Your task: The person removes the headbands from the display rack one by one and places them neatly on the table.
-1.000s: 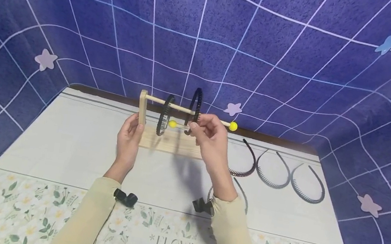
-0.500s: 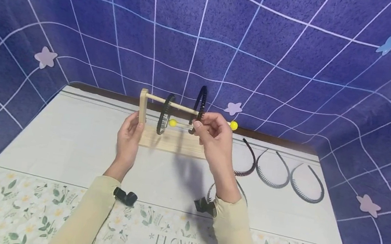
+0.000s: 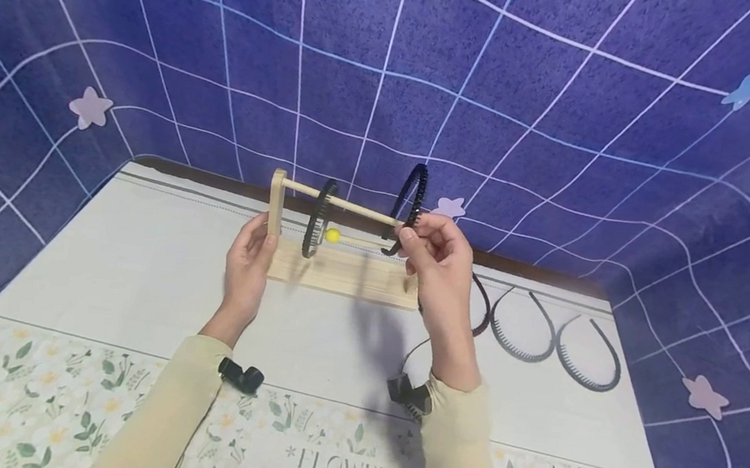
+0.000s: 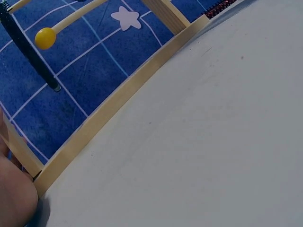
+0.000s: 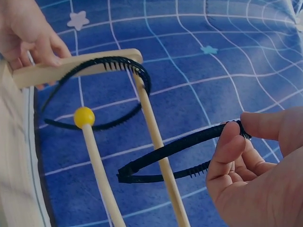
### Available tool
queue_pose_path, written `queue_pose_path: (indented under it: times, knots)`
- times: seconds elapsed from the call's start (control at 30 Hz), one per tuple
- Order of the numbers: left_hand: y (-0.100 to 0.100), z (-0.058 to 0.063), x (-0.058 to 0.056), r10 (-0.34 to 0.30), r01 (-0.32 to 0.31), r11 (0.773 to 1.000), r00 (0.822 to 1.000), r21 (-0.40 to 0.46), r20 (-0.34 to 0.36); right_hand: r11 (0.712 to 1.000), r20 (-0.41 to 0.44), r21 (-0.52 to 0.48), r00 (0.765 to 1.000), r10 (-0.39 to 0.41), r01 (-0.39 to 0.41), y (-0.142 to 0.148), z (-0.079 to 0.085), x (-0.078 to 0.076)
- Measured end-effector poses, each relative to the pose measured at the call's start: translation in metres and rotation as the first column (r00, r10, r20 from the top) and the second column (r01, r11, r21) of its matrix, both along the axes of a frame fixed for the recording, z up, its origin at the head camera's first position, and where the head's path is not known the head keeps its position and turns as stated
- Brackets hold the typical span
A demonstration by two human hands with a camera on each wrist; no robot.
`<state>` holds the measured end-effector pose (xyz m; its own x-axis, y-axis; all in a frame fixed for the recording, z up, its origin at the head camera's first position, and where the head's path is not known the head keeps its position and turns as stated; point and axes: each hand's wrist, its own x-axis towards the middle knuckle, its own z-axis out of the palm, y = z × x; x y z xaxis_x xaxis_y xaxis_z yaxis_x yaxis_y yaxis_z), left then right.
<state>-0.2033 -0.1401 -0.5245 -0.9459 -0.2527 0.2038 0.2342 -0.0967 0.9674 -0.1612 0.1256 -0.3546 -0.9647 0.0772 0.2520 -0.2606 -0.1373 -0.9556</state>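
Observation:
My left hand (image 3: 246, 260) grips the left upright (image 3: 276, 200) of a wooden stand, whose base (image 3: 341, 273) rests on the white table. From this upright the upper rod (image 3: 364, 210) runs right. A toothed black headband (image 3: 316, 222) hangs on the rod near its left half. My right hand (image 3: 441, 275) pinches a second black headband (image 3: 419, 184) by its curved band; in the right wrist view the rod passes through this headband's loop (image 5: 165, 150). A lower rod (image 5: 98, 175) ends in a yellow ball (image 5: 84, 117). The upper rod's right end is hidden behind my right hand.
On the table to the right lie two grey toothed headbands (image 3: 519, 356) and a dark reddish one (image 3: 482, 313), partly behind my right forearm. Another thin headband (image 3: 408, 355) shows beside my right wrist. A blue grid-patterned cloth (image 3: 395, 93) rises behind the table.
My right hand has moved right along the upper rod with the black headband, and now covers the yellow ball at the rod's end. My left hand stays on the upright.

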Motion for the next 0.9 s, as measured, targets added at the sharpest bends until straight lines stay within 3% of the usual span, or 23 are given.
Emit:
queue_pose_path:
  times: [0.9]
  knots:
    - [0.000, 0.002, 0.001, -0.005, 0.005, 1.000, 1.000, -0.024, 0.016, 0.999, -0.076, -0.018, 0.996, -0.041, 0.040, 0.044, 0.018, 0.006]
